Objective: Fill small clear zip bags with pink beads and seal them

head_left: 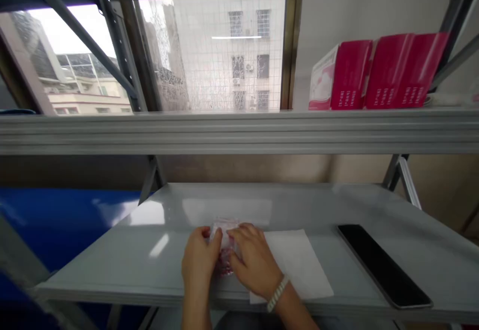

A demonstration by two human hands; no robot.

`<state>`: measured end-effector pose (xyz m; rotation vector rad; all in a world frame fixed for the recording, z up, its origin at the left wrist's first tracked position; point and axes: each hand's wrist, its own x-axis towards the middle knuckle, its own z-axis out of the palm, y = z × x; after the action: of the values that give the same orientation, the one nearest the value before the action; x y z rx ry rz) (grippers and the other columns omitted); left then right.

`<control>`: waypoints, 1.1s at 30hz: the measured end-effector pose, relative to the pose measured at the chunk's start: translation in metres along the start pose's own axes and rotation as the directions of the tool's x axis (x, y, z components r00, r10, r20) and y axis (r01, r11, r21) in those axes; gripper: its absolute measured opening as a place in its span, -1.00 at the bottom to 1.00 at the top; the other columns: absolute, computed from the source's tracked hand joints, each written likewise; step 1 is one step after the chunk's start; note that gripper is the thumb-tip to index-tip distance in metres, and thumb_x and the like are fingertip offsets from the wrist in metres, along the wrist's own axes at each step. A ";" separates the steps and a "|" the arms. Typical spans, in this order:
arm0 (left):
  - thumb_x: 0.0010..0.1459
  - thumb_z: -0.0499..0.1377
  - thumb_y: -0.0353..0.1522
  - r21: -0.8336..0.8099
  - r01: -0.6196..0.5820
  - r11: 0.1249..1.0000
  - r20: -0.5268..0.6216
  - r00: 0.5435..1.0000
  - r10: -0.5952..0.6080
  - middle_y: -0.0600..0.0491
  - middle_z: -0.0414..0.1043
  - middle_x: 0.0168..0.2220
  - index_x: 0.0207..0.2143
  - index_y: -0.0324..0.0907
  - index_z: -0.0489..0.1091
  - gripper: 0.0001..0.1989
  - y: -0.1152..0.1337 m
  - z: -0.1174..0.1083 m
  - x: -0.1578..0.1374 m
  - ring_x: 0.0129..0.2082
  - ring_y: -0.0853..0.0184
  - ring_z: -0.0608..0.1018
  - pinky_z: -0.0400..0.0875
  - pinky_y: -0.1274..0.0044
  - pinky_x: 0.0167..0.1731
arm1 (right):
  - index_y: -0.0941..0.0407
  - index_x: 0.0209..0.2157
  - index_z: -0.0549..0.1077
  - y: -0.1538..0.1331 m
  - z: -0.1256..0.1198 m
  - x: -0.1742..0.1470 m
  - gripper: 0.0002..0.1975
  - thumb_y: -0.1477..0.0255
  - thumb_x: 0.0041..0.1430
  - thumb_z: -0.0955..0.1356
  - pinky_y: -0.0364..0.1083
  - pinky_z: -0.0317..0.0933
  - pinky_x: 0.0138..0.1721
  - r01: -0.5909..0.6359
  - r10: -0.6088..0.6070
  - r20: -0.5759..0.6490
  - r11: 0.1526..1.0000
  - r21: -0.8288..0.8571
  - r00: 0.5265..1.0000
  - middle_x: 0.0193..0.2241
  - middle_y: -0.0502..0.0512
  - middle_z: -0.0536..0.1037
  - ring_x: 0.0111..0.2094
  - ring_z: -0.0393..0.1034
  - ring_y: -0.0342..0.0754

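Observation:
Between my hands, near the front of the grey shelf [172, 270], is a small clear plastic bag [225, 260] with reddish-pink bits in its lower part. My left hand [202, 255] grips the bag's left side, thumb on top and fingers at the edge. From the right, my right hand [254, 257] lies over the bag, its fingertips on the upper part and the thumb near the reddish contents. A bracelet circles my right wrist. Partly under my right hand and forearm lies a white sheet of paper [299, 265]. What exactly the bag contains is too blurred to tell.
A black smartphone [383, 265] lies on the shelf to the right. Above runs an upper shelf edge [239, 133], carrying several pink-red boxes [389, 73] at the right. A blue surface [63, 225] shows at left. Windows stand behind the metal rack.

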<state>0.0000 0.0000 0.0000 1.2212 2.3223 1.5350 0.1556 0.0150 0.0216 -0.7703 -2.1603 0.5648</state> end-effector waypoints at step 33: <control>0.10 0.26 -0.23 -0.559 -0.025 0.829 0.439 0.840 0.321 0.00 0.51 -0.18 -0.14 -0.16 0.39 -0.70 0.068 0.016 -0.046 -0.53 0.43 0.41 0.29 0.59 -0.57 | 0.19 -0.50 0.54 0.071 -0.088 -0.057 -0.70 0.25 -0.08 0.56 -0.20 0.01 -0.57 -0.400 0.413 0.201 0.482 0.779 0.888 -0.63 -0.04 0.46 -0.63 0.17 -0.25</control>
<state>0.0763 -0.0072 0.0325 1.4780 1.3431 1.5075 0.2784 0.0406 0.0035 -0.7273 -1.3928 1.6549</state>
